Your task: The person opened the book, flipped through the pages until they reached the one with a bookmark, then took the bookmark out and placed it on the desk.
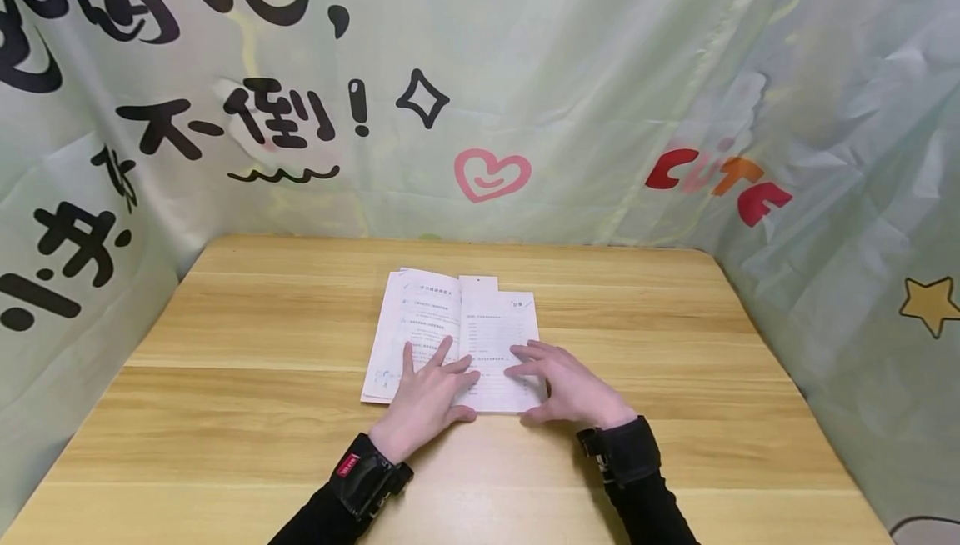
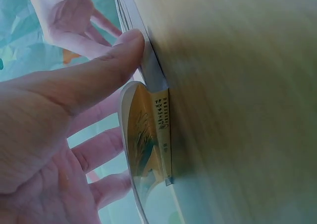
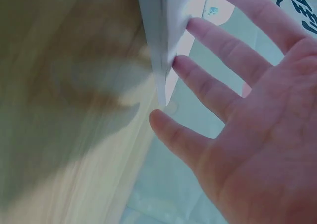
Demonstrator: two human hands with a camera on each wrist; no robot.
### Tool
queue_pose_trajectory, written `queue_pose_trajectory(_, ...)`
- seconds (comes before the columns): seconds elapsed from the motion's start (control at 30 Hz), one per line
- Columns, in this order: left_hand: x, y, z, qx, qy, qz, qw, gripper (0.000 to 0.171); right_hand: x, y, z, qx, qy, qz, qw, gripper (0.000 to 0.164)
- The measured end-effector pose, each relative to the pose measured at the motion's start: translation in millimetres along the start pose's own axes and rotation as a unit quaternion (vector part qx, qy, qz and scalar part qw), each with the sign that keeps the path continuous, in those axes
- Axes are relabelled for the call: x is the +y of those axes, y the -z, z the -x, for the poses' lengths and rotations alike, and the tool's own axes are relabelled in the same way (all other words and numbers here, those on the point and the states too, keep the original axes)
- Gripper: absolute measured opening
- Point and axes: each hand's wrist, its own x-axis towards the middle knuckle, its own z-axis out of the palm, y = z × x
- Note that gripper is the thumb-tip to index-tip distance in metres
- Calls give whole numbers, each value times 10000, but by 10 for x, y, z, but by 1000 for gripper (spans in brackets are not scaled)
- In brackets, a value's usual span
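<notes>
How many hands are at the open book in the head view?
2: the left hand is over the lower middle of the open book, and the right hand is at its lower right side. No others show.

Count: hands, 2, one left hand point(image 1: 427, 399), one right hand point(image 1: 570, 382). Book point(image 1: 465, 328), 1, at the fingers of both hands; upward-facing pages, 2. Paper slip point(image 1: 480, 282), probably 1, beyond the hands at the book's top edge; too small to be sure it is separate. Wristbands point(image 1: 363, 478) point(image 1: 626, 449), 2, one behind each hand. Table point(image 1: 225, 403), 1, below both hands. Printed beyond the hands: pink heart point(image 1: 490, 182), 1. Gold star point(image 1: 930, 305), 1, well right of the right hand.
</notes>
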Motion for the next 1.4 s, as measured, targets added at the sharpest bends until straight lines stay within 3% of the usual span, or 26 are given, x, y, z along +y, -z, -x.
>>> queue_pose_trajectory(0.2, 7, 1, 8, -38, 8, 51, 10000, 56, -9, -28, -7, 38, 46, 84, 9999, 57)
queue_pose_trajectory(0.53, -13, 5, 11, -32, -17, 195, 9998, 52, 42, 27, 25, 26, -38, -335, 9994, 47)
queue_pose_trajectory(0.73, -26, -1, 6, 3, -30, 261, 9997, 48, 74, 85, 46, 78, 116, -485, 9987, 40)
queue_pose_trajectory(0.9, -29, 6, 10, 58, -73, 282, 9996, 38, 126, 127, 82, 380, 232, -603, 9972, 27)
queue_pose_trajectory(1.0, -28, 13, 18, 72, -111, 252, 9996, 35, 151, 141, 84, 835, 129, -482, 9953, 23)
queue_pose_trajectory(1.1, -26, 18, 18, 85, -148, 215, 9996, 36, 133, 121, 46, 1487, -361, -249, 9879, 29)
queue_pose_trajectory(1.2, -35, 25, 12, 60, -157, 344, 9993, 41, 53, 73, -23, 2022, -981, -399, 9736, 42)
queue_pose_trajectory(1.3, -59, 59, 3, 31, -61, 730, 9973, 54, -76, 3, -107, 2229, -1227, -1131, 9605, 54)
queue_pose_trajectory(1.4, -103, 126, -3, 9, 90, 1329, 9911, 69, -213, -85, -191, 2208, -1074, -2210, 9439, 69)
